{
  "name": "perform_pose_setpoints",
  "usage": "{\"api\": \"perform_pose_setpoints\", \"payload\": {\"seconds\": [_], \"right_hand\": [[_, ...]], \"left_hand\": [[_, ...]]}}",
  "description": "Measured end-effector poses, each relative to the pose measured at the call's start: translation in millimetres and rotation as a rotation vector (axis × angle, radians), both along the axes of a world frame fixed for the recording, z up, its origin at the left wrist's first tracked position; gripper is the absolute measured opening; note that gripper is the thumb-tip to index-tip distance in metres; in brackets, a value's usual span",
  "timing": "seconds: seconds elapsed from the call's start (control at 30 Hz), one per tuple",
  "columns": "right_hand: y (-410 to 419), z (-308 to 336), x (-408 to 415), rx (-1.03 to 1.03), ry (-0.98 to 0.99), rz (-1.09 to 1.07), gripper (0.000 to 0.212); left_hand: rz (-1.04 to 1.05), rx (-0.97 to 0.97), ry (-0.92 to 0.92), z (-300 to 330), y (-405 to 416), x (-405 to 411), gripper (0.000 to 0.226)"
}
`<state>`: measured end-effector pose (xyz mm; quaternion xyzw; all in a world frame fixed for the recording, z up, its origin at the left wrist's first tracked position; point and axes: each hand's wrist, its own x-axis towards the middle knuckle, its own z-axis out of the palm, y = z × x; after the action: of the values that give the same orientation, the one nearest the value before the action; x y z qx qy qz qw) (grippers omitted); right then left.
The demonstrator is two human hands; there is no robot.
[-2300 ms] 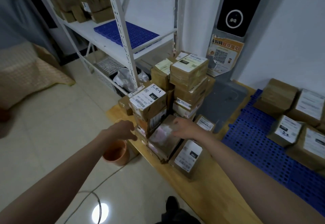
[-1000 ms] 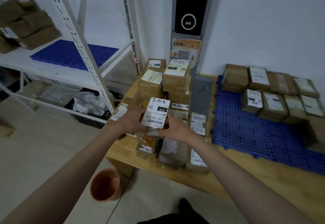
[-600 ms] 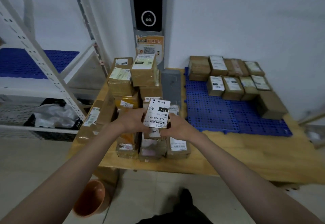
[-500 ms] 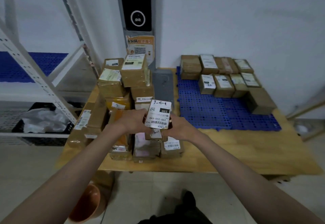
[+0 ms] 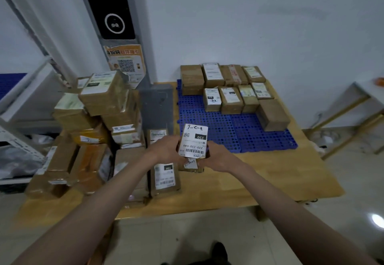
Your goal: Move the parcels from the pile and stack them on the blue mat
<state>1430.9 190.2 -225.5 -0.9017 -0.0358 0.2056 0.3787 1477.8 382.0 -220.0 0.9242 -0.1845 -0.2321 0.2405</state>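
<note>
Two hands (image 5: 194,153) gripping parcel (image 5: 194,142), wooden table (image 5: 280,173) — blue mat (image 5: 228,127) (white wall behind)

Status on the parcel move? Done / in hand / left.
Done: about nine parcels sit on the blue mat, at its back and right. In hand: left hand and right hand grip a labelled parcel, near the mat's front edge. Left: most of the pile remains.

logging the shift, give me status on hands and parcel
Left hand and right hand both grip small brown cardboard parcel with white label. Held above wooden table, short of blue perforated plastic mat. Front of mat bare, path clear.
</note>
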Motion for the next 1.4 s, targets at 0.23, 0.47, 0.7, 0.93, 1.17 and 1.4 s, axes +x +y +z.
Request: {"api": "perform_pose_setpoints", "payload": {"seconds": [0.23,0.47,0.7,0.93,1.17,1.4], "right_hand": [[-74,-15,33,-0.007,0.007,0.05,0.043],[-117,-24,68,-0.011,0.063,0.106,0.051],[-124,-29,119,-0.006,0.059,0.158,0.051],[-115,-37,199,-0.016,0.063,0.15,0.05],[-108,-58,286,0.017,0.117,0.079,0.057],[-103,-79,353,0.017,0.166,0.042,0.052]], "left_hand": [[0.09,0.042,-0.012,-14,-74,18,0.049],[0.198,0.091,-0.059,-27,-118,31,0.058],[0.259,0.135,-0.026,-34,-130,76,0.054],[0.284,0.156,-0.037,-42,-125,158,0.054],[0.322,0.141,-0.007,-60,-123,243,0.049],[0.344,0.147,0.007,-84,-121,310,0.049]]}}
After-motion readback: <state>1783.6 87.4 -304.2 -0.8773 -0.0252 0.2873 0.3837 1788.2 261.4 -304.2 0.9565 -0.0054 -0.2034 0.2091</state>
